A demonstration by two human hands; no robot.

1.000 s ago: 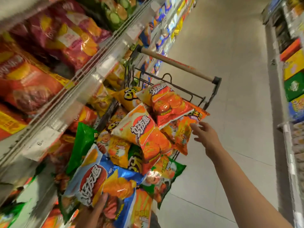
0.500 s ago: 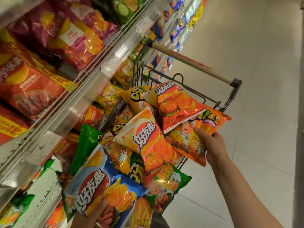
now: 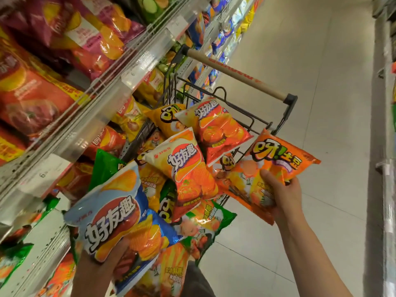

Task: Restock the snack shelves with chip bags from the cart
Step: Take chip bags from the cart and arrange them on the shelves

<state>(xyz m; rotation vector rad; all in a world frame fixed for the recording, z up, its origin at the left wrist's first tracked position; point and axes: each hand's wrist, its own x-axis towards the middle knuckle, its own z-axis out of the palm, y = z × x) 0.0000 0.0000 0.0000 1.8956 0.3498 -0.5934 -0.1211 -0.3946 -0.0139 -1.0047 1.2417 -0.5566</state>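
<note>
A black wire cart (image 3: 250,123) with a tan handle (image 3: 235,76) stands by the shelves, heaped with chip bags; an orange-and-cream bag (image 3: 188,168) lies on top. My right hand (image 3: 282,194) is shut on an orange chip bag (image 3: 276,159), held just off the cart's right side. My left hand (image 3: 107,260) grips a blue-and-white chip bag (image 3: 115,213) low at the left, near the lower shelf. The cart's basket is mostly hidden by bags.
The snack shelves (image 3: 102,116) run along the left with red, purple and yellow bags and clear price rails. Another shelf unit (image 3: 385,146) lines the right edge. A pale tiled aisle floor (image 3: 310,103) lies between them.
My right hand reached the cart, closed on the orange bag and lifted it out to the right. My left hand raised the blue bag a little.
</note>
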